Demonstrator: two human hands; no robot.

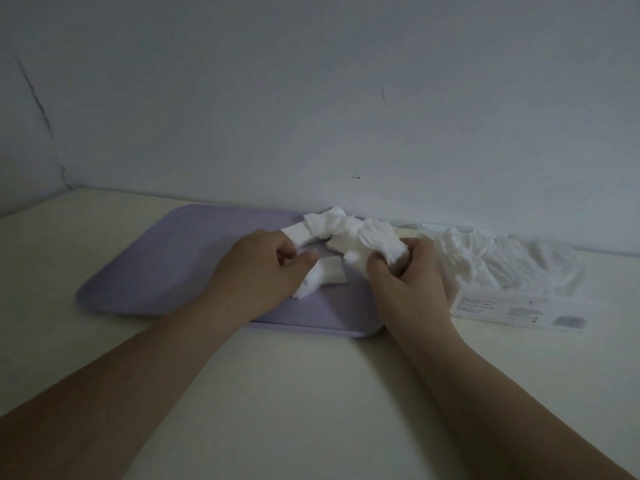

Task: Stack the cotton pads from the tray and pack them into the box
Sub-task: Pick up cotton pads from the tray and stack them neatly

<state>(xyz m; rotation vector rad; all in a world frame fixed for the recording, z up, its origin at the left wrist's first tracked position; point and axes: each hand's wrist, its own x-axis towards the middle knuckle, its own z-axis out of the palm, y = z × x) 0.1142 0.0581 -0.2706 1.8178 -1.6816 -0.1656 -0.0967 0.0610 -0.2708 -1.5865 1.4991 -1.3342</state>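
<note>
— Both hands work over the lilac tray: our left hand pinches a few cotton pads lying on it, fingers closed on them

— And our right hand is clenched round a thick bunch of pads at the tray's far right

— We see the box just right of the tray, its clear wrapper crumpled on top, our right wrist partly covering its near corner

— Behind everything the wall meets the pale table, close to the tray's far edge

The tray's left half lies bare; the wall blocks passage just behind it.
</note>
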